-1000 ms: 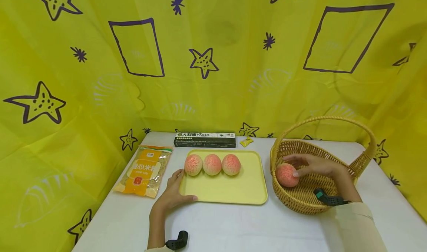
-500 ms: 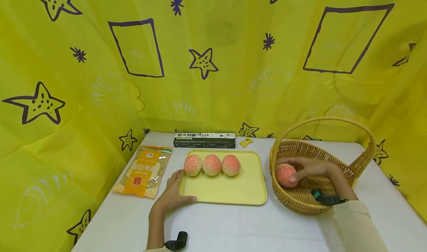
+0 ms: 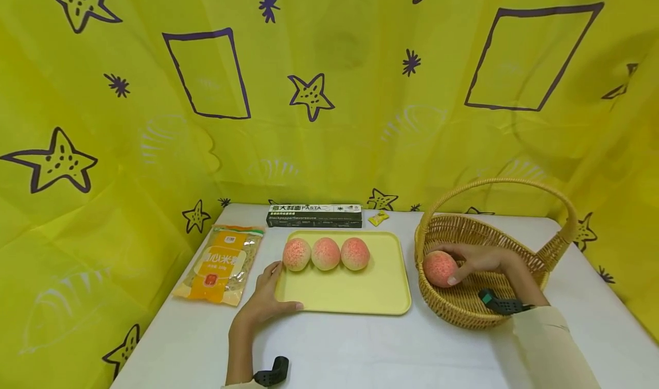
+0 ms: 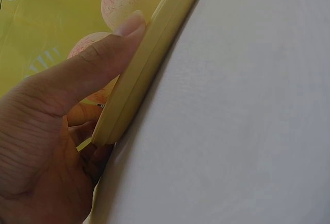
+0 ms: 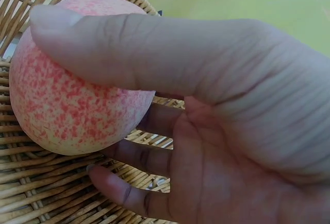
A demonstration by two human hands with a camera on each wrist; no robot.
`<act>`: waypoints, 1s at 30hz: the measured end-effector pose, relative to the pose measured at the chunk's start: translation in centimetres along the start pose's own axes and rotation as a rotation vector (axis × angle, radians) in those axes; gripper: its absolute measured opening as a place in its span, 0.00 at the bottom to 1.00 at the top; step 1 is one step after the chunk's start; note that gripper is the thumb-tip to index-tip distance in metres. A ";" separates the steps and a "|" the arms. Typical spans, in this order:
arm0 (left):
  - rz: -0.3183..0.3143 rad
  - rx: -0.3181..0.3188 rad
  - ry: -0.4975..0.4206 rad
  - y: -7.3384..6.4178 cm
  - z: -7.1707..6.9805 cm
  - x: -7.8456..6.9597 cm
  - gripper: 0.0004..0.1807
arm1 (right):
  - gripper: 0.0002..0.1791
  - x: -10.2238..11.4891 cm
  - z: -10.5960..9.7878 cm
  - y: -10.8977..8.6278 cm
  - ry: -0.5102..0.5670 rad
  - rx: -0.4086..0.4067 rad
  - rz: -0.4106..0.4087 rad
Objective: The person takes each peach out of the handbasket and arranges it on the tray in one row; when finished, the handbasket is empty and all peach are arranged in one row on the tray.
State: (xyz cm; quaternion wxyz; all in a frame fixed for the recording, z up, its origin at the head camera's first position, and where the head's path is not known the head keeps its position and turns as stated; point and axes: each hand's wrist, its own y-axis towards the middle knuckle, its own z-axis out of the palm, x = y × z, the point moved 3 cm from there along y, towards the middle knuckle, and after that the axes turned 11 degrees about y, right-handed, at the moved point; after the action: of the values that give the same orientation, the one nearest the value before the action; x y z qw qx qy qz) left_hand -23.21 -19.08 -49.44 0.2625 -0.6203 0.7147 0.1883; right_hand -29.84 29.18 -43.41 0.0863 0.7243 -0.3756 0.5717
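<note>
My right hand [image 3: 481, 258] reaches into the wicker basket [image 3: 437, 304] and grips a round pink-speckled peach [image 3: 439, 270] at the basket's left end. In the right wrist view the thumb lies across the peach [image 5: 77, 110], with the other fingers behind and beneath it. My left hand [image 3: 265, 306] holds the near left corner of the yellow tray [image 3: 355, 293], thumb on the front rim and fingers along the left side. Three more peaches [image 3: 325, 254] sit in a row toward the tray's back left.
A dark pasta box [image 3: 314, 216] lies behind the tray, beside a small yellow wrapped packet [image 3: 378, 218]. To the left lies an orange-and-clear food bag [image 3: 221, 266]. The basket's tall handle [image 3: 494, 182] arches over the right arm. A yellow patterned curtain [image 3: 355, 149] closes off the back.
My right hand has shifted slightly left and down in the basket with the peach, settling against its left end. The left hand stays on the tray corner.
</note>
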 end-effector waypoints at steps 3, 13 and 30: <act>-0.008 0.004 -0.004 -0.1 0.1 0.1 0.66 | 0.41 -0.2 0.0 0.0 0.000 -0.013 0.010; 0.011 -0.003 0.001 0.0 0.0 -0.2 0.65 | 0.37 -0.3 -0.7 -0.2 -0.028 -0.140 0.011; 0.015 0.001 -0.014 -0.2 -0.1 -0.3 0.65 | 0.38 0.5 -0.8 -0.8 0.102 -0.290 -0.073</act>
State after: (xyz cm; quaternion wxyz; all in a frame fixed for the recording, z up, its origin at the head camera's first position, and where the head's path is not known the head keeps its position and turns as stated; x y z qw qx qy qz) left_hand -23.04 -18.96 -49.14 0.2663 -0.6136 0.7176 0.1940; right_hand -29.95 29.95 -42.45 0.2297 0.6873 -0.4230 0.5440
